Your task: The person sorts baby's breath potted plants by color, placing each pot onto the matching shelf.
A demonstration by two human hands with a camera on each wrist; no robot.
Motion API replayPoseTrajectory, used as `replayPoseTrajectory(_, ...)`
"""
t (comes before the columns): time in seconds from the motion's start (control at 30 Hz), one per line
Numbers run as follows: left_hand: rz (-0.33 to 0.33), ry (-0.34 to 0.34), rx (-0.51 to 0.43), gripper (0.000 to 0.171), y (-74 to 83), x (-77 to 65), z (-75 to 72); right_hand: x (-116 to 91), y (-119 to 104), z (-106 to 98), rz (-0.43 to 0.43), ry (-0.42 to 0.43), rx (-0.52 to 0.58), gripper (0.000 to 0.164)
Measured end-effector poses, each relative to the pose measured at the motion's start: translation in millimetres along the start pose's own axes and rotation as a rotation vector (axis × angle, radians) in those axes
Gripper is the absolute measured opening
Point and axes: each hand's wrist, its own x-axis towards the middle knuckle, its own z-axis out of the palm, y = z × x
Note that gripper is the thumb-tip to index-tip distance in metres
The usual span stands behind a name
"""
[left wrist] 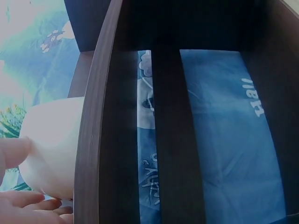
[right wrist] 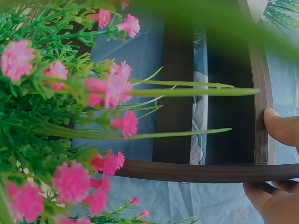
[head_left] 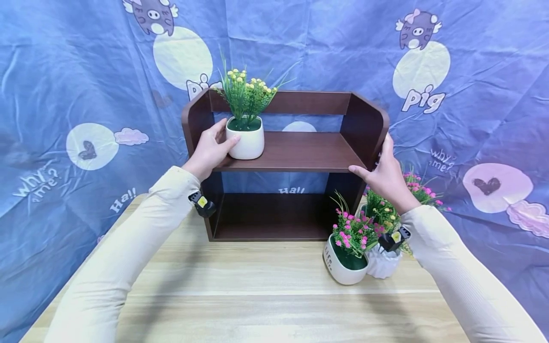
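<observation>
White pot (head_left: 248, 144) in left hand's (head_left: 212, 148) grip, on brown shelf (head_left: 306, 151)

Head view: Left hand grips the white pot, thumb across its front, fingers at its side. Pot sits upright on the shelf's upper board, just right of the palm; white, rounded-square, dark green fill at the rim. Above the grip rise thin green blades and yellow flowers (head_left: 257, 85). Right hand (head_left: 383, 175) grips the shelf at the board's opposite end, thumb on the front edge, fingers outside the side panel. Below that grip, on the table (head_left: 240, 281): a lettered pot (head_left: 346, 275) with pink flowers, touching or just beside a ribbed pot (head_left: 384, 263).

Left wrist view: White pot between thumb and fingers; wall smooth, washed out by light. Board edge hides its far side.

Right wrist view: Thumb on the board's edge, fingers beyond the panel. Pink flowers crowd the foreground, left of the grip.
</observation>
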Motion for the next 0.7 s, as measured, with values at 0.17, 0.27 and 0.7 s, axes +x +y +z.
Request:
replayPoseTrajectory(0.17, -0.015, 0.024, -0.016, 0.079, 0.0, 1.0, 5.9, 0.1, -0.4, -1.1, 0.004, 0.002, -0.006, 0.108)
replayPoseTrajectory(0.27, -0.036, 0.047, 0.022, 0.091, 0.0, 1.2, 10.0, -0.5, -1.9, -1.5, 0.009, 0.001, -0.006, 0.109)
replayPoseTrajectory(0.7, -0.024, 0.152, 0.163, 0.096, -0.6, 1.0, 21.2, 0.2, -1.9, -0.4, 0.006, -0.003, -0.007, 0.107)
